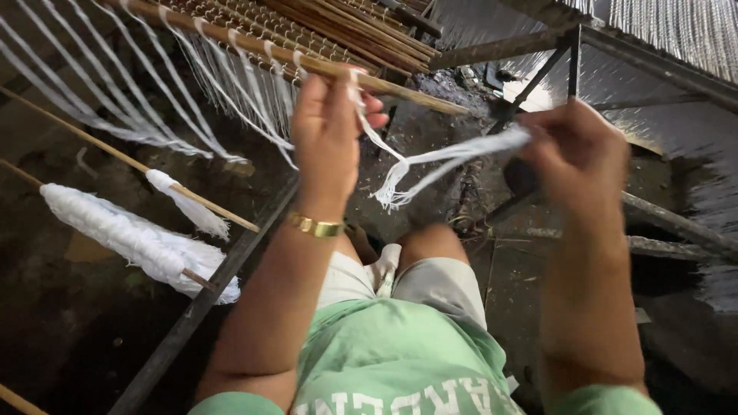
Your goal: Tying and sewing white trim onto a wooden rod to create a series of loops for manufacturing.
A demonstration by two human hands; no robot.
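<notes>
The left hand [327,134] is raised with its back to the camera. Its fingertips [374,111] are pinched on a thin white cotton strand [367,127] just below the long bamboo rod [369,79] that crosses directly above them. The right hand [576,157] is motion-blurred; its fingers appear closed around the far end of a flat bundle of white cotton threads [453,156], which runs from that grip leftward and downward to a frayed, loose tail [392,196] hanging between the two hands, below the left fingertips. Whether the pinched strand and the bundle are one continuous length cannot be told.

Step in hand, as judged: the thread is being tied or looped to the rod, with one hand anchoring at the rod and the other holding tension. The next move appears to call for steady tension from the right hand and a fine fingertip pass of the loose tail at the rod.

Outward from the left hand, further white loops [254,84] hang from the same rod. Beyond the left wrist, which bears a gold bracelet [315,226], two slender sticks wound with white yarn [123,230] lie well apart on the dark floor. Beyond the right hand stands a dark metal frame [573,58].
</notes>
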